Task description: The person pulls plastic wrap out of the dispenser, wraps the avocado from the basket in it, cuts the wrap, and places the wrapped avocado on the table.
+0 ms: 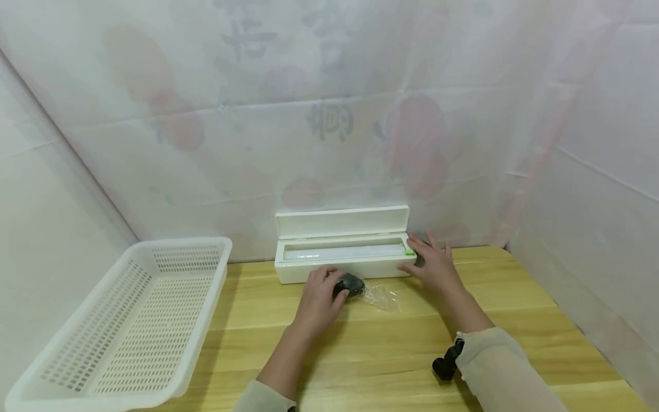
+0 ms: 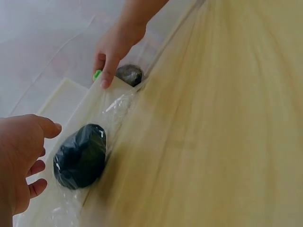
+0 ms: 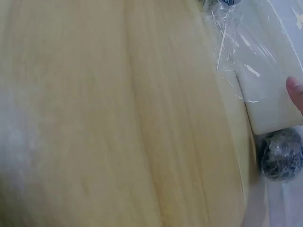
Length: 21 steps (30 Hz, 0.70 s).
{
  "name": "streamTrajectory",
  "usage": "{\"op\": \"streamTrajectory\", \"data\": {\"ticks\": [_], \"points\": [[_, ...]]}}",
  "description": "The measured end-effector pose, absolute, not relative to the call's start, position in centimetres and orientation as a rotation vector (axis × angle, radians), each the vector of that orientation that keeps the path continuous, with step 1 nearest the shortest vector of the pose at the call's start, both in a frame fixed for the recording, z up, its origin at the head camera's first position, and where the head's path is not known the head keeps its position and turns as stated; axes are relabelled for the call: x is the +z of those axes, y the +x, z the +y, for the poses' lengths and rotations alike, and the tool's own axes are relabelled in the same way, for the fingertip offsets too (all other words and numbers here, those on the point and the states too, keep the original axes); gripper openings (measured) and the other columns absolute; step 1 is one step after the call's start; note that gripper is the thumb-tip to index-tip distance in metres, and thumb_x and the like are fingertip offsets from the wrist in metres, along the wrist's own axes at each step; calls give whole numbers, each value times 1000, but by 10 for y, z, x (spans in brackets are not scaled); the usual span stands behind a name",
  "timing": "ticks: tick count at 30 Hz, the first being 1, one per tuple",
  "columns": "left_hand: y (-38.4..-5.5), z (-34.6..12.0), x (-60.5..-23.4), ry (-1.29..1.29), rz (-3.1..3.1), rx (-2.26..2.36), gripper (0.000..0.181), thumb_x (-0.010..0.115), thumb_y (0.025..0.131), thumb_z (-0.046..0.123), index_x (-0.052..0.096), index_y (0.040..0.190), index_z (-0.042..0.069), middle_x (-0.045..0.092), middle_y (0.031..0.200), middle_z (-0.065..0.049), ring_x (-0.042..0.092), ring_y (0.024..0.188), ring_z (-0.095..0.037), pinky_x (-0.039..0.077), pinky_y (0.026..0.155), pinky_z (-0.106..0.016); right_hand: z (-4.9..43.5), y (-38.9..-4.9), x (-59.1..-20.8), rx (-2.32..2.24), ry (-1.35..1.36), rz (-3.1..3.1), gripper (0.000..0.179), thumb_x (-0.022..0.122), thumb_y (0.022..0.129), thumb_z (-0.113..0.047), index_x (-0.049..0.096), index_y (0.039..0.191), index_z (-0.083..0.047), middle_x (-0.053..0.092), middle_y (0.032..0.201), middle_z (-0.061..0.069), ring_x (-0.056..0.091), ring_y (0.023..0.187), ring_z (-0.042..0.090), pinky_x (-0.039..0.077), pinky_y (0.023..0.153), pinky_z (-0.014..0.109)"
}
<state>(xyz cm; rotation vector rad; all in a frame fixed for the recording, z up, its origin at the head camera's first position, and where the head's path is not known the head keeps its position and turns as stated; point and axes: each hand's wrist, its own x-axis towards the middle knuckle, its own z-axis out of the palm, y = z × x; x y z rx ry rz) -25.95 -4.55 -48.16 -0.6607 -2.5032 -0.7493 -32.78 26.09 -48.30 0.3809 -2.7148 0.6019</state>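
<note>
A long white box (image 1: 334, 272) stands along the back of the table, its lid (image 1: 342, 222) raised and a white roll (image 1: 345, 252) inside. My right hand (image 1: 437, 269) grips the box's right end, thumb on the front face, fingers near a small green tab (image 1: 409, 252). In front of the box lies a dark rounded lump (image 2: 80, 156) in clear plastic film (image 1: 382, 297), which trails to the right. My left hand (image 2: 19, 161) is beside this lump, fingers loosely bent and apart from it in the left wrist view. Another film-wrapped dark lump (image 3: 282, 153) sits against the box's right end.
A white perforated plastic basket (image 1: 206, 320) stands on the left of the wooden table (image 1: 381, 355). Close behind the box hangs a pale printed curtain (image 1: 247, 171). A black device (image 1: 447, 363) is strapped at my right sleeve.
</note>
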Motion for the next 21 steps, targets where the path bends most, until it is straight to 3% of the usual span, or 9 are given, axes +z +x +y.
{"op": "streamTrajectory", "data": {"ticks": [5,14,21], "points": [[-264,-35,-467,-748,-2465,-715,36,66,88,27,61,121,15,54,122,-1,49,113,-20,43,94,-39,261,-327,-483,578,357,-2690,78,66,77,-58,45,140,-16,40,147,7,16,142,36,0,107,68],[-286,4,-427,-889,-2565,-512,37,61,90,31,58,125,21,57,125,4,50,117,-19,45,90,-40,259,-327,-487,470,361,-2614,76,67,74,-60,54,133,-14,49,140,7,22,140,36,13,103,71],[-309,40,-420,-981,-2695,-364,37,56,93,38,58,127,23,56,131,6,52,118,-18,46,93,-43,255,-325,-490,457,385,-2590,74,67,76,-57,53,134,-14,47,142,5,24,140,36,17,103,69]]}}
